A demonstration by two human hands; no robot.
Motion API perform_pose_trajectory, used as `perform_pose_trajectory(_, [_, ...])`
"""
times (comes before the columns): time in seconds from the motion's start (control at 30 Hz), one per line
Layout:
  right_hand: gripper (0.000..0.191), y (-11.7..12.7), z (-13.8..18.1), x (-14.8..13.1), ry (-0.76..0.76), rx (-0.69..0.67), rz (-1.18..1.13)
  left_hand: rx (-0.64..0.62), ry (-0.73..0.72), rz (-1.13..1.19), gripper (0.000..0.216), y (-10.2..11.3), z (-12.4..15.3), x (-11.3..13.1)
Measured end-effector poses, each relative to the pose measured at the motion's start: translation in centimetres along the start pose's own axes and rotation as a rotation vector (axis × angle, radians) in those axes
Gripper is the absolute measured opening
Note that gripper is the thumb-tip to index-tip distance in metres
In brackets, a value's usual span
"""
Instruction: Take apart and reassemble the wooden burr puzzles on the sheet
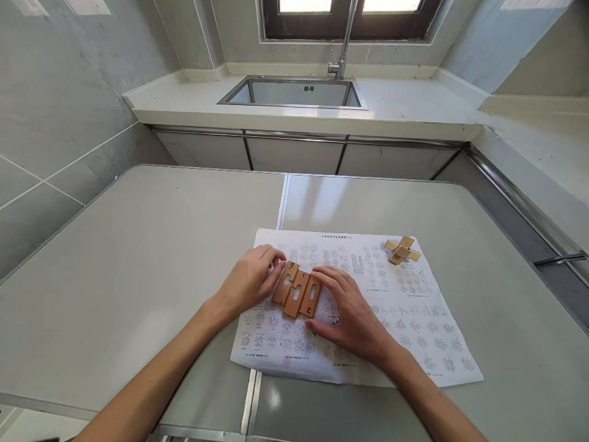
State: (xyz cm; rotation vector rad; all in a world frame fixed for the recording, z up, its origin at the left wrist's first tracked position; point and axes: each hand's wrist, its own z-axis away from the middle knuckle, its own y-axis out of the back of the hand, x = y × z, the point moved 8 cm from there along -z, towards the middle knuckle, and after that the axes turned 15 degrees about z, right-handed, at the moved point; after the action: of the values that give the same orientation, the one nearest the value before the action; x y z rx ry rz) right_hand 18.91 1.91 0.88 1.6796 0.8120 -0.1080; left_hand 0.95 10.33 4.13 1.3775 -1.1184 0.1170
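Three flat brown wooden puzzle pieces lie side by side on a printed paper sheet [368, 362]. Each has a cut-out and dark marks. The left wooden puzzle piece [280, 296] touches the curled fingertips of my left hand [251, 279]; its thumb is bent beside the edge. The middle wooden puzzle piece [291, 306] sits slightly lower. My right hand [347, 313] spans the right wooden puzzle piece [307, 304], fingers at its upper end and thumb near its lower end. The undersides of the left fingers are hidden.
A small lighter wooden puzzle of crossed pieces [402, 250] stands on the sheet's far right corner. The grey table [138, 264] has a metal seam down its middle. Beyond it are a white counter [405, 101], a sink [294, 92] and a faucet [340, 61]. A tiled wall borders the left.
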Motion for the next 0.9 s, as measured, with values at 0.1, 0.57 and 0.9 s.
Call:
perform_pose_trajectory(0.1, [0.074,0.0,0.0,0.1,-0.015,0.023,0.0,-0.026,0.004,-0.135,0.031,-0.2,0.1,-0.4])
perform_pose_trajectory(0.57, [0.062,0.9,-0.2,1.1,-0.121,0.126,0.03,-0.15,0.025,-0.108,0.038,-1.2,0.7,0.5])
perform_pose_trajectory(0.9, [0.054,1.5,0.3,2.2,-0.224,0.189,0.02,-0.172,0.008,-0.135,0.027,-1.6,0.8,0.4])
